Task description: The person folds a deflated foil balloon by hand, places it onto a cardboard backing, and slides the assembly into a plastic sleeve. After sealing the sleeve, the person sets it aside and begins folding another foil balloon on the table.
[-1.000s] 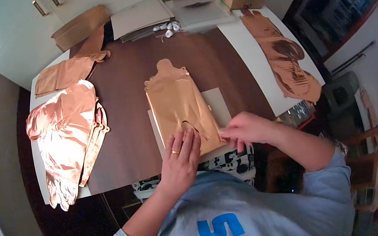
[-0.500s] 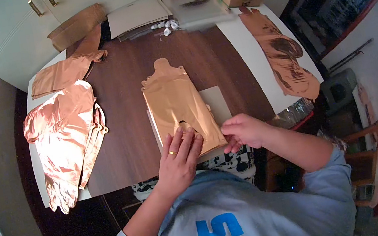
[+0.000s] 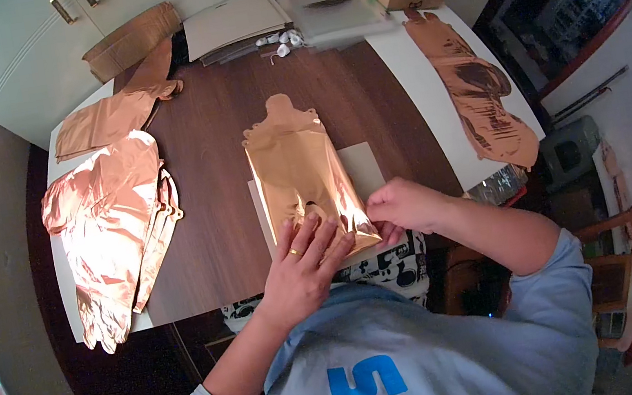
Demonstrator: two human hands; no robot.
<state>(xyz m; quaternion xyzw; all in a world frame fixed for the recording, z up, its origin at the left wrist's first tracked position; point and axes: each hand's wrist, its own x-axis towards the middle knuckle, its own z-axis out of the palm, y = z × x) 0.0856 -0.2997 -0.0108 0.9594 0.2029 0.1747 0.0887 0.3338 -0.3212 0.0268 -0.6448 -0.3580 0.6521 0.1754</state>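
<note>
One wide brown tabletop (image 3: 209, 148) takes up the middle of the frame, with crumpled copper foil pieces (image 3: 108, 214) at left and a copper foil strip (image 3: 471, 82) at upper right. Near the centre lies the golden foil piece (image 3: 290, 164), its scalloped end towards the top, with a pale board (image 3: 361, 160) partly under it.

Since half a second ago, bright folds have sprung up across the foil's lower right part, which looked smoother then. The near corner seems to be getting worked, so that end looks less flat.

The left hand (image 3: 294, 284), wearing a ring, comes from lower left, palm down, fingers spread and pressing on the foil's near end; they have fanned wider. The right hand (image 3: 415, 208) has moved up slightly and sits at the foil's lower right edge, wrist to the right, fingers curled inward. I can't tell whether its grip pinches the edge.
</note>
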